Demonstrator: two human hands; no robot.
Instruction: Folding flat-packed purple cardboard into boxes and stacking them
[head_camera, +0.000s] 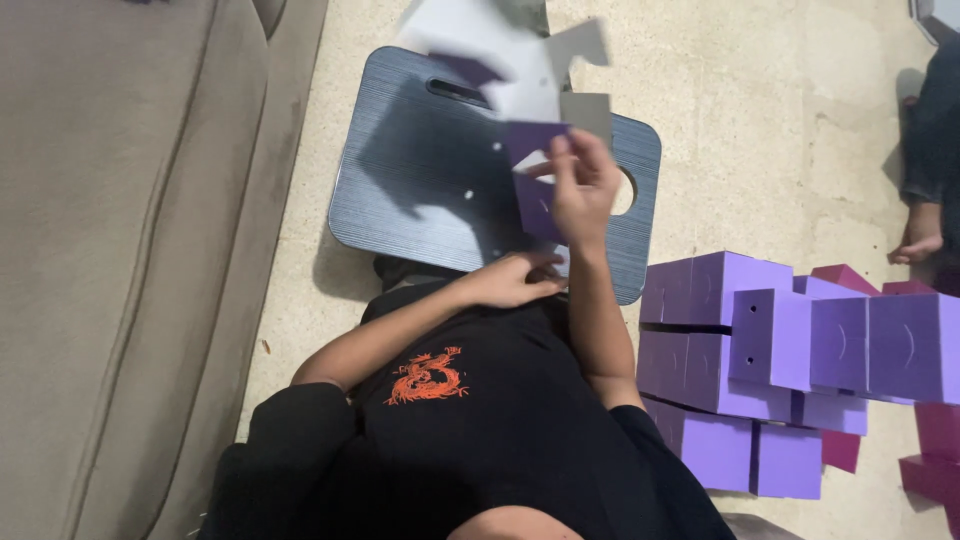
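Flat die-cut cardboard sheet (520, 80), purple on one face and white-grey on the other, held up over the grey lap desk (420, 190), blurred at the top. Looked light and thin, stiff enough to keep its shape but easy to crease along the scored folds; probably best pinched at a panel edge rather than by the skinny tabs, which seemed likely to bend or tear. Right hand (583, 185) raised, fingers pinched on the sheet's lower purple flap. Left hand (515, 280) lower down, close to the body, fingertips curled at the bottom corner of the same sheet; hard to say whether really gripping or just touching there.

Under all that, lap desk lying flat on the pale stone floor (780, 150), with a handle slot and a round hole in it. Long grey couch (120, 250) along the left side. Off to the right, a stack of finished purple boxes (760, 350), a few dark pink boxes (930, 440) tucked in behind and below. Farther right, somebody else's bare foot (915, 245) on the floor, well apart from the hands. Nothing actually crowding the sheet, only the box pile sitting close to the right elbow.
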